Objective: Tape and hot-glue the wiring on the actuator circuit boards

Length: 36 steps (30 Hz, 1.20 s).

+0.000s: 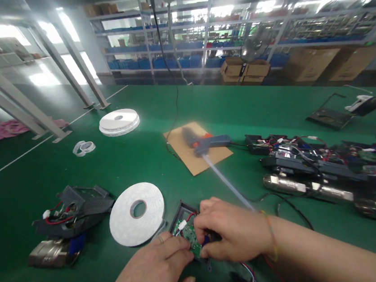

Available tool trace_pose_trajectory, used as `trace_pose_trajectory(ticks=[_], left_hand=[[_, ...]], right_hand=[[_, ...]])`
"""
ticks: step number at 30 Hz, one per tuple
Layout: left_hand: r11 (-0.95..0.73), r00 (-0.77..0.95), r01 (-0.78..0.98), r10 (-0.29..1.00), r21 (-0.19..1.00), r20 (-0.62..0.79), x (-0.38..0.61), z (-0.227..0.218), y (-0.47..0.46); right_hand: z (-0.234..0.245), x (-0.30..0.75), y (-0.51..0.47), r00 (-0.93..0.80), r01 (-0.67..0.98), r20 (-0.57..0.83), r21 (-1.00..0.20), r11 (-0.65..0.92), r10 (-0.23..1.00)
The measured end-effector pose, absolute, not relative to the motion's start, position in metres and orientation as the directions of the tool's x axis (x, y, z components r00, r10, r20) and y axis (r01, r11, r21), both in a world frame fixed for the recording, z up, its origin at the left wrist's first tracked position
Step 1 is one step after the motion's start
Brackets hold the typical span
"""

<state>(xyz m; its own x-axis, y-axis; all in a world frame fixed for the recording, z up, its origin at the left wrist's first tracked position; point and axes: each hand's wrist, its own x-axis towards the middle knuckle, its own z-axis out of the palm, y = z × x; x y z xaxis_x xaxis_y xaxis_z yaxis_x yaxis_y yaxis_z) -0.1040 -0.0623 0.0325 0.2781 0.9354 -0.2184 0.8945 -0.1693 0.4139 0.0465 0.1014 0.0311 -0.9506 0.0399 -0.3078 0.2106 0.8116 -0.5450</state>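
Note:
Near the bottom middle lies a dark plastic housing with a green circuit board in it. On the board is a white wire connector with red and black leads. My left hand rests its outstretched fingers on the board's near left side, thumb apart and holding nothing. Over the right side, my right hand is closed, with curled fingers and thumb pressed at the board. A small dark blue part shows by its thumb; what it grips is mostly hidden. Below the hands are loose coloured wires.
A large white tape roll lies left of the housing, beside an opened grey device. A glue gun with a glue stick lies on cardboard. Several device assemblies line the right. More white rolls lie farther back.

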Motion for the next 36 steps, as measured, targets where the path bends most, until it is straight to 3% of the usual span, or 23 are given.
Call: trace_pose_trajectory(ticks=[9, 18, 23, 30, 36], left_hand=[[-0.086, 0.233, 0.889, 0.930, 0.449, -0.284, -0.102, 0.042, -0.062], [-0.151, 0.240, 0.883, 0.959, 0.444, -0.153, -0.104, 0.003, -0.068], [-0.183, 0.240, 0.851, 0.969, 0.492, -0.054, -0.107, -0.003, -0.070], [-0.096, 0.230, 0.879, 0.943, 0.467, -0.239, -0.103, 0.028, -0.063], [-0.078, 0.219, 0.886, 0.939, 0.457, -0.265, -0.096, 0.042, -0.058]], right_hand=[[0.033, 0.048, 0.100, -0.951, 0.140, -0.306, -0.515, 0.845, -0.029], [0.011, 0.071, 0.110, -0.994, -0.106, 0.056, -0.625, 0.773, -0.090], [0.022, 0.073, 0.098, -0.993, -0.112, 0.025, -0.475, 0.873, -0.114], [0.014, 0.075, 0.082, -0.974, -0.219, 0.094, -0.194, 0.956, -0.204], [0.003, 0.078, 0.076, -0.966, -0.248, 0.123, -0.169, 0.954, -0.230]])
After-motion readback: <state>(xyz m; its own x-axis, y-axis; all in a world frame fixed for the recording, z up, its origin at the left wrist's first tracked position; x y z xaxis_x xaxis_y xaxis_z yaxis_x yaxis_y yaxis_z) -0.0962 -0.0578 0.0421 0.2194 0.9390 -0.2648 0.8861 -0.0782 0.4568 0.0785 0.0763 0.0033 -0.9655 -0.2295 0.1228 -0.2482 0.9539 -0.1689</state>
